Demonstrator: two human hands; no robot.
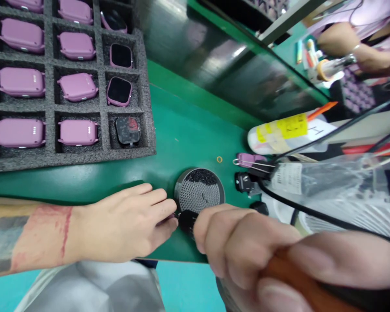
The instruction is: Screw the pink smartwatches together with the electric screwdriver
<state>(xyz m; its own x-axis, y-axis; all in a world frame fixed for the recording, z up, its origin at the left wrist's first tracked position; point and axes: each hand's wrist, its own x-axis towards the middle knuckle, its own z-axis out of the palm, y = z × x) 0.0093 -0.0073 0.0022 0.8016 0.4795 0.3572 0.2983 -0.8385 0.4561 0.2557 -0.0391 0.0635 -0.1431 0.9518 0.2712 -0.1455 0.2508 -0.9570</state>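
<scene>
My left hand (126,225) is closed low over the green bench, fingertips pinching a small dark purple piece (167,219), probably a watch case; most of it is hidden by the fingers. Wrapped around an electric screwdriver (289,271) with a brown-orange body is my right hand (247,247), large in the foreground. The tool's black front end (186,222) points left, close to the left fingertips; whether it touches the purple piece I cannot tell. Just behind it stands a round dish (177,193) with a perforated plate and many tiny dark screws.
A grey foam tray (126,156) at the left holds several purple watch cases (19,132) and black-screened watches (119,91). To the right are a white bottle (279,134), a purple clip-like piece (248,160), plastic bags (338,177) and black cables (325,219). Another person's arm (370,58) shows beyond the partition.
</scene>
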